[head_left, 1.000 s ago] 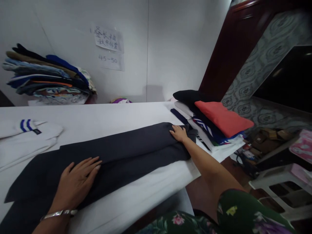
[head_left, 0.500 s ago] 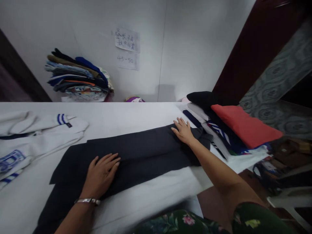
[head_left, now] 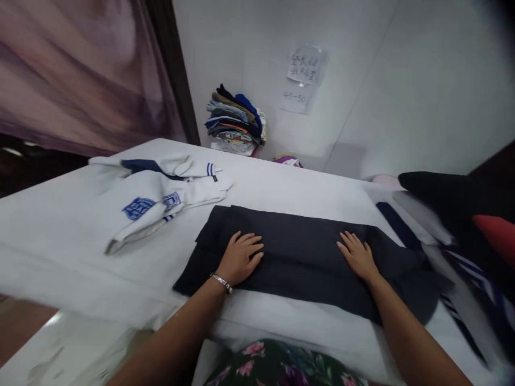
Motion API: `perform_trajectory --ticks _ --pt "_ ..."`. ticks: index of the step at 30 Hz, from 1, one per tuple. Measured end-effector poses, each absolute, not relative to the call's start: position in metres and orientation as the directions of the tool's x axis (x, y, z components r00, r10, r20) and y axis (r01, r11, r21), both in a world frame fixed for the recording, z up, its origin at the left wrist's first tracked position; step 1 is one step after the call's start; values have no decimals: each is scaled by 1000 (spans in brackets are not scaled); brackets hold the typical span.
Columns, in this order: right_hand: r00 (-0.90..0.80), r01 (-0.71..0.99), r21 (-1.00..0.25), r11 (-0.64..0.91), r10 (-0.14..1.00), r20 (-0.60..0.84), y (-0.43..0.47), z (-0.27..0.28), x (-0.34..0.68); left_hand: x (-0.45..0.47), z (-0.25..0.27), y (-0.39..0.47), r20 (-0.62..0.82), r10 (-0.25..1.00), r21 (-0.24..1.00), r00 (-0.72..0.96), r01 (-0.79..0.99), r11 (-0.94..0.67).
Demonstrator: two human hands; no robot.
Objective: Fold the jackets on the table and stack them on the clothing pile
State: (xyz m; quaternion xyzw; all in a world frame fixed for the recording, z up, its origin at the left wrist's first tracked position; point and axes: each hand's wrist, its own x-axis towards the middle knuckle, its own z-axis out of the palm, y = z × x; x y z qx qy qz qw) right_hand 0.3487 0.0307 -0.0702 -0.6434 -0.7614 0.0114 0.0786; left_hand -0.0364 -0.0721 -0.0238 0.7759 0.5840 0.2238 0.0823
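A dark grey folded garment (head_left: pixel 300 257), perhaps trousers, lies lengthwise on the white-covered table (head_left: pixel 44 225). Near its left end my left hand (head_left: pixel 240 258) rests flat on the cloth, fingers stretched out and a bracelet on the wrist. My right hand (head_left: pixel 358 256) presses lightly on the right part of the same garment, its fingers spread. Neither hand grips anything. Left of the garment lies a crumpled white shirt (head_left: pixel 145 187) with blue stripes and blue badges.
Folded clothes stand in a stack (head_left: pixel 233 118) beyond the table's far edge. More clothes pile up at the right, including a black one (head_left: pixel 438 195) and a red one (head_left: pixel 497 236). Handwritten paper notes (head_left: pixel 300 80) hang on the wall; a pinkish curtain (head_left: pixel 80 69) hangs at the left.
The view has swung left, showing the whole white shirt and the curtain. My right hand has come closer to my left along the garment. Both hands stay flat on it.
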Motion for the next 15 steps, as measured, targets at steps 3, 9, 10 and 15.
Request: perform_trajectory --ticks 3,9,10,15 --pt "-127 970 -200 137 990 65 33 -62 347 -34 -19 -77 248 946 427 206 854 -298" --pt "-345 885 -237 400 907 240 20 -14 294 -69 17 -77 435 894 441 -107 891 -108" --pt "-402 857 -233 459 880 254 17 -9 281 -81 22 -73 434 880 442 -193 897 -22" --pt "-606 758 -180 627 779 163 2 -19 232 -137 26 -45 -34 868 407 -495 787 464"
